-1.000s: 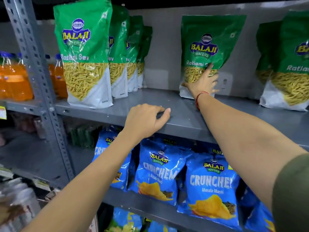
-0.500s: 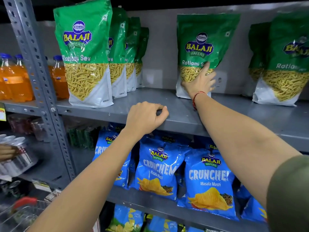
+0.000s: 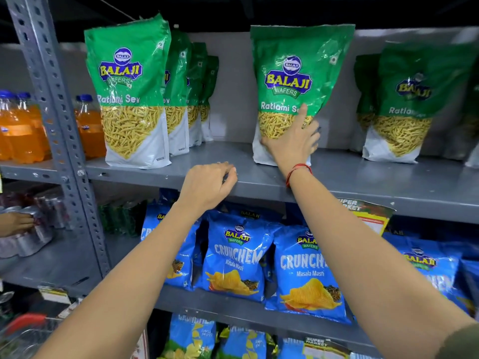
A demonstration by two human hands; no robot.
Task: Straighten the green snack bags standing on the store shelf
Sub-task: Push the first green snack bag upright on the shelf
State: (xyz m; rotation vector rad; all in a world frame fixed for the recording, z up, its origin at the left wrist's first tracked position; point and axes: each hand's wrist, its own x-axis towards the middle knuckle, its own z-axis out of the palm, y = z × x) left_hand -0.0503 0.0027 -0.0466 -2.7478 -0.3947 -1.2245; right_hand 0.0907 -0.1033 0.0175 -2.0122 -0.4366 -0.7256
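Right grip (image 3: 290, 149) flat against middle green bag (image 3: 298, 73) (upright on shelf (image 3: 363, 182)).

Your arms are bare pretty much the whole way up; nothing covering the forearms at all; your right hand (image 3: 291, 146) has a thin red thread bracelet (image 3: 298, 171) looped round the wrist, looks like a couple of strands; your left hand (image 3: 207, 185) has nothing on it, no rings or watch that I can spot; just a bit of olive-green sleeve (image 3: 460, 342) peeking in at the bottom right corner, on your right arm.
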